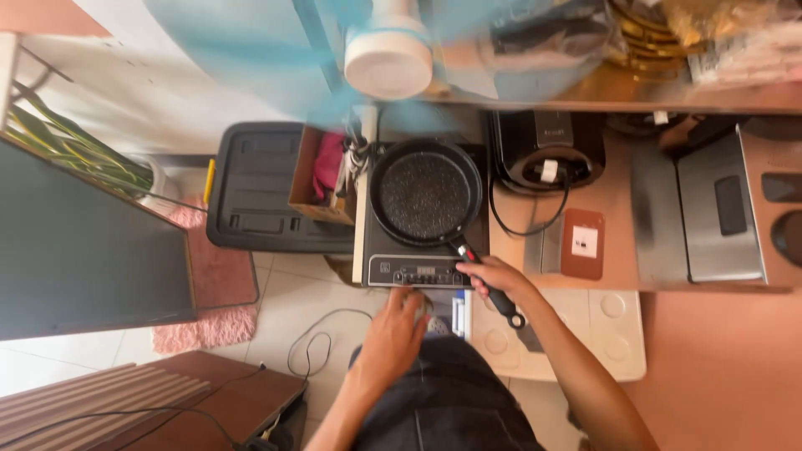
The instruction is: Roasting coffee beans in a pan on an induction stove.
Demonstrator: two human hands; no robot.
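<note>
While my right hand [493, 276] is closed round the handle [489, 288], the pan [426, 192] sits on the cooker [418, 250]. My left hand [399, 330], loosely open, hovers just before the cooker's panel [422, 271]. Risk: the handle overhangs the cooker's front edge, so a downward pull could tip the pan off.

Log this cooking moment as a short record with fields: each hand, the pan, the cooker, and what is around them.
right hand: right hand gripping the black handle of the frying pan
left hand: left hand at the front edge of the cooker, by the control panel; contact unclear
pan: dark frying pan, looks empty, on the cooker
cooker: black single-burner cooker on the counter
nearby: black appliance with a cord to the right; cardboard box and black bin to the left
</note>
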